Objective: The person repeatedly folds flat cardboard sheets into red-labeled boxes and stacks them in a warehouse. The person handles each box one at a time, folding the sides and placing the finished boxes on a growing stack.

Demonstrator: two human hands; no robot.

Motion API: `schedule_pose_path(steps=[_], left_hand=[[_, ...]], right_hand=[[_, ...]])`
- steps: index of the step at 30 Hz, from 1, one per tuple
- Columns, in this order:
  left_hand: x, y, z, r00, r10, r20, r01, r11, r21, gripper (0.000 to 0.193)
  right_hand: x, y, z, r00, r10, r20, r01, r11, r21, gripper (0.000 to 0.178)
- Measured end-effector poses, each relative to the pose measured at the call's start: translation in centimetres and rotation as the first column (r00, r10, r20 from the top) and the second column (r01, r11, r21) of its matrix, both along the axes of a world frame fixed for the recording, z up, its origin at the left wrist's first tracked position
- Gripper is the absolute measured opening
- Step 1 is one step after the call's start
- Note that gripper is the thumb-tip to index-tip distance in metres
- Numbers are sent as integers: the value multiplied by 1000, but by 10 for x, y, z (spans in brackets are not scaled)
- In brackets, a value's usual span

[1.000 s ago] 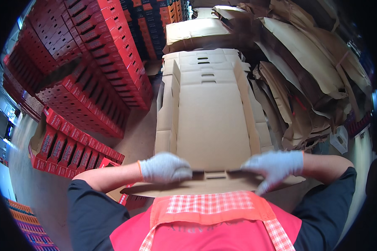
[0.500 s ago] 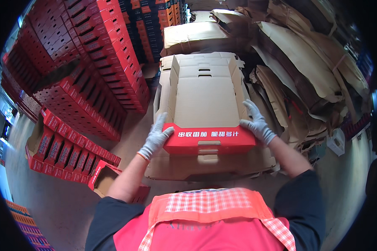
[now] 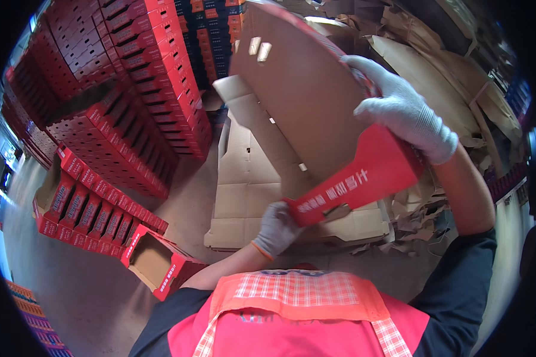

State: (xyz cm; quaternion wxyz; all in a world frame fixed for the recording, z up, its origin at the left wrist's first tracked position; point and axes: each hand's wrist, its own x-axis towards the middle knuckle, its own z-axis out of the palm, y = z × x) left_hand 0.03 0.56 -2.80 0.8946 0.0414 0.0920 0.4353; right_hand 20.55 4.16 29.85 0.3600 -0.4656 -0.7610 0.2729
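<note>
A partly folded red cardboard box (image 3: 315, 107), plain brown inside, is raised and tilted in front of me. My right hand (image 3: 399, 107), in a whitish knit glove, grips its upper right side, thumb on the inner face and the other fingers outside. At the lower left corner of the red end panel, my left hand (image 3: 277, 229), gloved too, has its fingers closed round the edge, mostly hidden. One side flap (image 3: 262, 113) sticks out to the left. Beneath lie flat brown cardboard blanks (image 3: 244, 202) in a low stack.
Tall stacks of red boxes (image 3: 155, 59) rise at the left. A row of red boxes (image 3: 89, 208) lies nearer, with one open box (image 3: 155, 262) at its end by my left arm. Wrapped bundles of cardboard (image 3: 429, 83) pile up at the right, torn paper (image 3: 429, 226) below them.
The box has gone from lying flat on the stack to being lifted, turned and tilted. My right hand rose along its side; my left moved right and nearer to me.
</note>
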Motion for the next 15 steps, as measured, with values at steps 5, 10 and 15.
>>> schedule_pose_path(steps=[5, 10, 15], left_hand=[[6, -4, 12, 730, -299, -615, 600, 711, 366, 36], [-44, -43, 158, 87, 993, 85, 634, -121, 764, 51], [-24, 42, 289, -20, 981, -195, 875, 112, 471, 86]], right_hand=[[-71, -18, 4, 676, 74, 733, -319, 927, 200, 47], [-60, 39, -19, 896, -268, 354, 86, 887, 454, 39], [-46, 37, -23, 923, -82, 375, -74, 920, 384, 37]])
